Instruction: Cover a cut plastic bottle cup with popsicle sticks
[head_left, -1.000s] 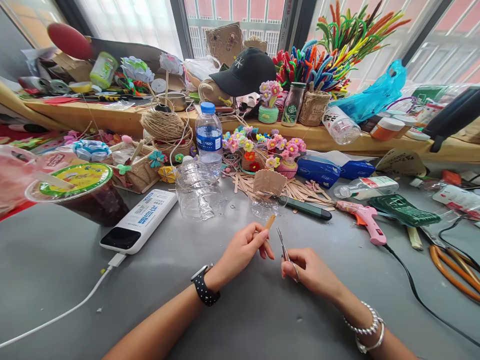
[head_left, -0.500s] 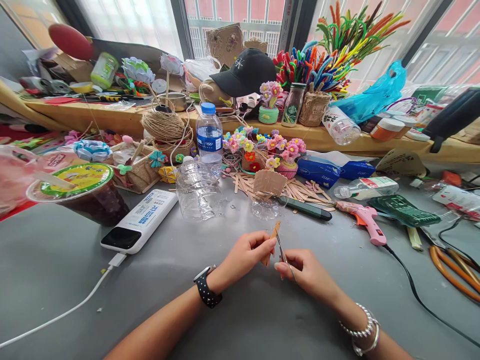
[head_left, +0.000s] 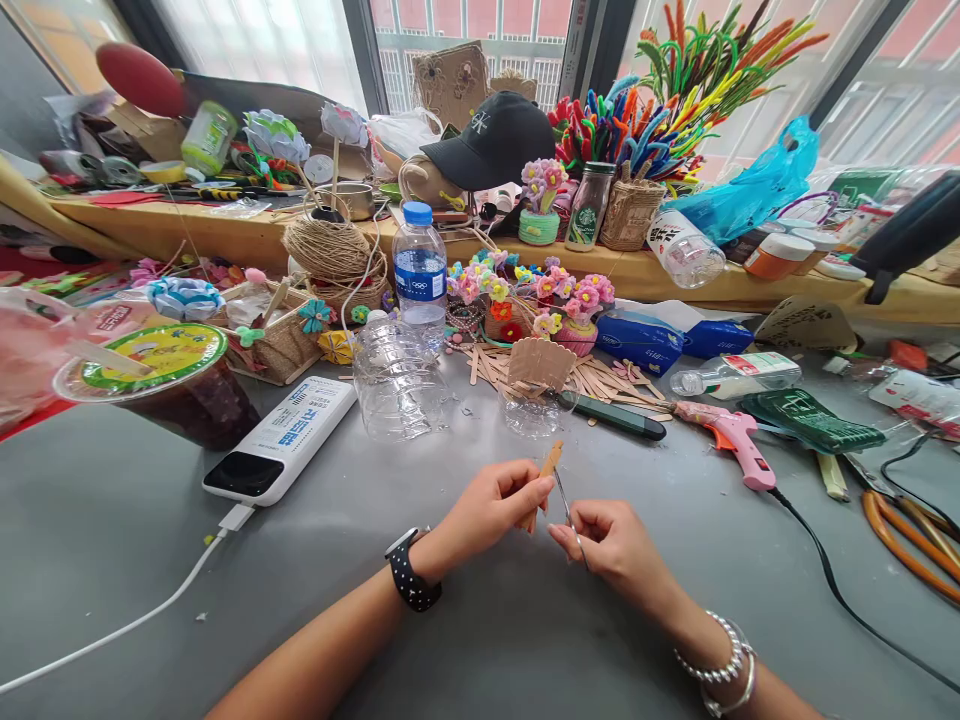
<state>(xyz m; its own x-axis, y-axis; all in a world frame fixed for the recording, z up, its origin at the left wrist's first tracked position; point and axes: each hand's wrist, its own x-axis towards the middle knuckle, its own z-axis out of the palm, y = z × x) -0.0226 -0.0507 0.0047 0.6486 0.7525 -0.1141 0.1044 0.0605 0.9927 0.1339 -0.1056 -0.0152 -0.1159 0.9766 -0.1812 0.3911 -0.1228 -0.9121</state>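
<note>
My left hand (head_left: 506,500), with a dotted watch strap at the wrist, pinches a short flat wooden craft stick (head_left: 552,460) whose upper end shows a notched edge. Close on its right, my right hand (head_left: 611,545) grips small metal scissors (head_left: 568,510), the blades pointing up beside the stick. Whether the blades touch the wood I cannot tell. Just beyond the hands stands a clear plastic cup-like base (head_left: 531,412) with a scalloped panel of wooden sticks (head_left: 538,366) at its back.
Loose craft sticks (head_left: 622,383) and a green-handled cutter (head_left: 615,415) lie behind. On the right are a pink glue gun (head_left: 739,440) and its black cord; orange-handled pliers (head_left: 904,535) lie further out. A power bank (head_left: 281,440) and a drink cup (head_left: 187,400) are at left.
The scissors have turned slightly in my right hand, and their blades now sit a little right of the stick. My left hand keeps its pinch, almost still. The view has shifted slightly.
</note>
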